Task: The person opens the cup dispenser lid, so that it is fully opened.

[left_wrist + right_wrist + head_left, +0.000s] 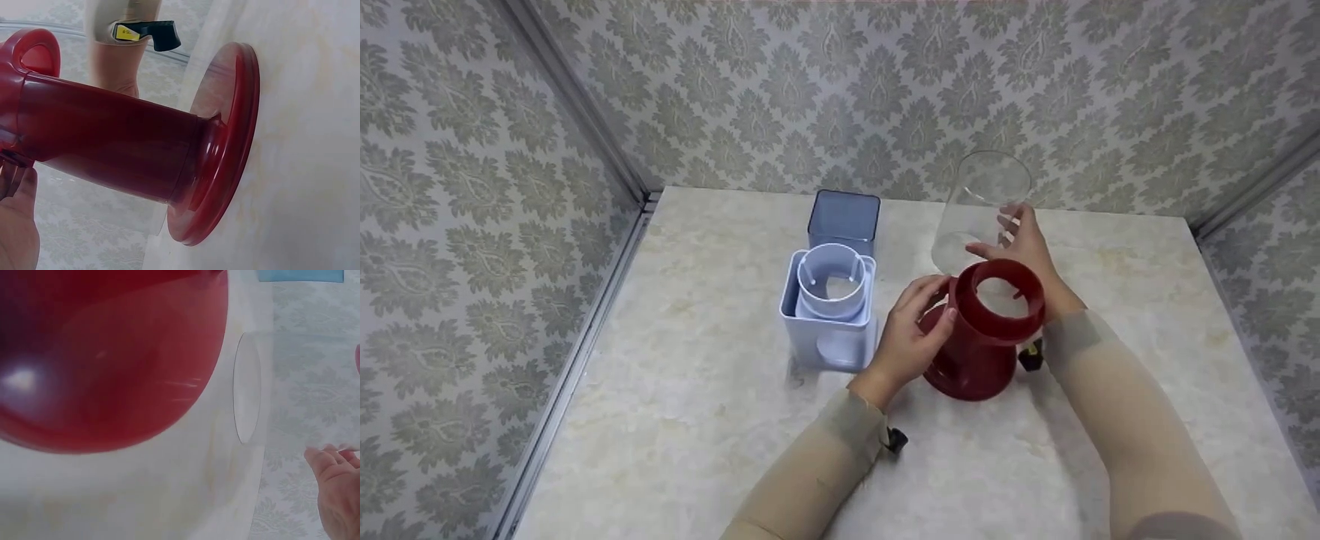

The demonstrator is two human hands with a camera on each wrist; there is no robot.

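A red plastic stand (975, 360) with a ring-shaped top and a wide round foot rises from the table, right of the middle. My left hand (909, 334) grips its upper left side, thumb in front and fingers behind. In the left wrist view the red stand (112, 126) shows a small loop near its top. Behind it, a clear cylinder (960, 217) is upright near the back wall. The thumb and fingers of my right hand (1027, 251) are round its right side. Whether the cylinder touches the table, I cannot tell.
Left of the red stand is a pale blue square container (829, 345) with a round collar (831, 300) in it. A transparent blue square box (844, 214) stands behind that. Patterned walls (840, 97) border the marble-look table (697, 360).
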